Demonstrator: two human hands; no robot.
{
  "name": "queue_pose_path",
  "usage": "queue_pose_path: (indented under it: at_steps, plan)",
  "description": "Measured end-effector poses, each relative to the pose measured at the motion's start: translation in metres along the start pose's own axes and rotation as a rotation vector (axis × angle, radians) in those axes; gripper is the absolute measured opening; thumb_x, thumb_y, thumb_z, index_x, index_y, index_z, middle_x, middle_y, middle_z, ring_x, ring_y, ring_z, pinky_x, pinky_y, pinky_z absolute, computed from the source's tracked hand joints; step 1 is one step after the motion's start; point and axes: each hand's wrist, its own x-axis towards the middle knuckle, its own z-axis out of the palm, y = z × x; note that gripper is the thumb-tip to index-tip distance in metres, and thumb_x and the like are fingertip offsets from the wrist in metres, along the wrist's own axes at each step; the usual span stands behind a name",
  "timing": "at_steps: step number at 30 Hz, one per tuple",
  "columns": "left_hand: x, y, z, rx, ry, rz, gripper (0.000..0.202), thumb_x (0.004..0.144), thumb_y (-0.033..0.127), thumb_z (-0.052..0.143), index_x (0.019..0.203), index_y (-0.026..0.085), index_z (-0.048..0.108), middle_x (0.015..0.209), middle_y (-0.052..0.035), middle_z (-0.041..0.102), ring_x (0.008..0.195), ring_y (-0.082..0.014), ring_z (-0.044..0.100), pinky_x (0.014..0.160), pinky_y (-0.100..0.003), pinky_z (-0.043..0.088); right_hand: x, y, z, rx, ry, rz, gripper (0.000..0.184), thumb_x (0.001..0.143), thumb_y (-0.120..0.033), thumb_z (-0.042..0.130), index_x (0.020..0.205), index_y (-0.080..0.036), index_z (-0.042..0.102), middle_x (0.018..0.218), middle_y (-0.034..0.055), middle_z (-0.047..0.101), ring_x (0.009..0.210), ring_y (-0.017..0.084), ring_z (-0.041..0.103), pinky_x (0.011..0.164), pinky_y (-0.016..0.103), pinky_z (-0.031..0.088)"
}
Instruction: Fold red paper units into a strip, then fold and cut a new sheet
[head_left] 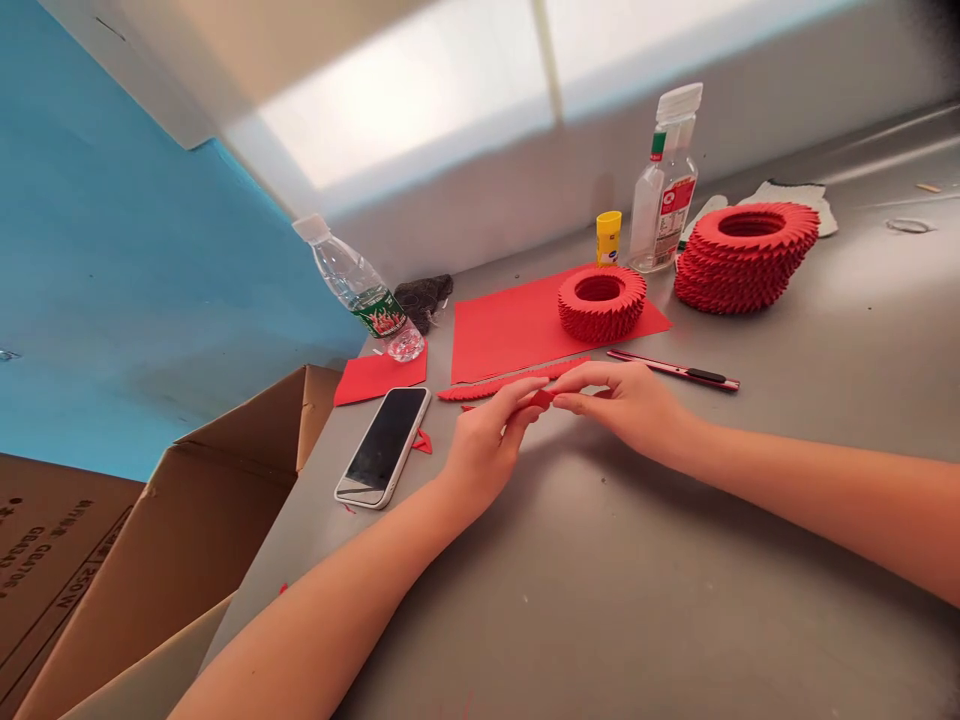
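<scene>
Between the fingertips of both hands is a small folded piece of red paper (543, 399). My left hand (491, 432) pinches its left side, and my right hand (619, 398) pinches its right side. Just behind the hands lies a long strip of folded red paper pieces (480, 390). A small red ring of interlocked folded paper (602, 305) rests on a red paper sheet (495, 327). Farther right stands a taller red paper ring stack (739, 275). A utility knife (679, 371) lies beyond my right hand.
A phone (384, 447) lies left of my left hand, near small red paper scraps (423, 441). A plastic bottle (364, 290) stands on a smaller red sheet (352, 384). At the back are a glue stick (608, 239), a clear bottle (665, 190) and white gloves (814, 203). Cardboard boxes (202, 480) adjoin the table's left edge.
</scene>
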Motion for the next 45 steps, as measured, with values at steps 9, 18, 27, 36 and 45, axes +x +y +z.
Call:
queue_pose_path:
  at_steps: [9, 18, 27, 36, 45]
  plan:
    - [0.0, -0.004, 0.002, -0.011, -0.075, -0.09, 0.03, 0.087, 0.02, 0.044, 0.116, 0.023, 0.051, 0.093, -0.0009, 0.068, 0.081, -0.0123, 0.065, 0.078, -0.025, 0.05, 0.0, 0.002, 0.001, -0.057, -0.008, 0.048, 0.019, 0.075, -0.036, 0.057, 0.074, -0.021, 0.067, 0.071, -0.0004, 0.065, 0.063, 0.014, 0.057, 0.059, 0.028, 0.043]
    - [0.001, -0.001, 0.0, -0.01, -0.133, -0.165, 0.032, 0.084, 0.023, 0.05, 0.116, 0.023, 0.05, 0.091, -0.0016, 0.07, 0.086, -0.0149, 0.066, 0.079, -0.025, 0.048, 0.003, 0.013, 0.007, -0.205, -0.045, -0.275, 0.013, 0.082, -0.024, 0.052, 0.084, -0.021, 0.064, 0.08, 0.0015, 0.066, 0.071, 0.014, 0.06, 0.062, 0.026, 0.047]
    - [0.012, -0.025, -0.017, 0.27, -0.077, 0.071, 0.027, 0.085, 0.027, 0.05, 0.111, 0.021, 0.055, 0.078, -0.0014, 0.07, 0.069, -0.013, 0.065, 0.069, -0.022, 0.047, 0.003, 0.002, -0.003, -0.153, 0.036, -0.187, 0.014, 0.081, -0.028, 0.054, 0.078, -0.019, 0.064, 0.067, 0.0011, 0.064, 0.055, 0.012, 0.056, 0.053, 0.026, 0.047]
    - [0.071, -0.032, 0.029, 0.468, -0.218, 0.235, 0.038, 0.078, 0.04, 0.058, 0.108, 0.015, 0.059, 0.118, -0.0171, 0.053, 0.114, -0.0291, 0.045, 0.094, -0.046, 0.037, 0.019, -0.03, -0.072, -0.346, 0.16, -0.094, 0.019, 0.074, -0.039, 0.061, 0.075, -0.021, 0.067, 0.062, -0.0001, 0.059, 0.056, 0.013, 0.052, 0.052, 0.027, 0.044]
    - [0.072, 0.012, 0.025, 0.452, -0.168, 0.327, 0.035, 0.091, 0.035, 0.037, 0.111, 0.012, 0.056, 0.085, -0.011, 0.062, 0.079, -0.0189, 0.057, 0.076, -0.033, 0.043, -0.004, -0.056, -0.094, -0.046, 0.178, 0.082, 0.019, 0.069, -0.036, 0.067, 0.082, -0.022, 0.065, 0.072, 0.0023, 0.068, 0.059, 0.015, 0.061, 0.048, 0.027, 0.051]
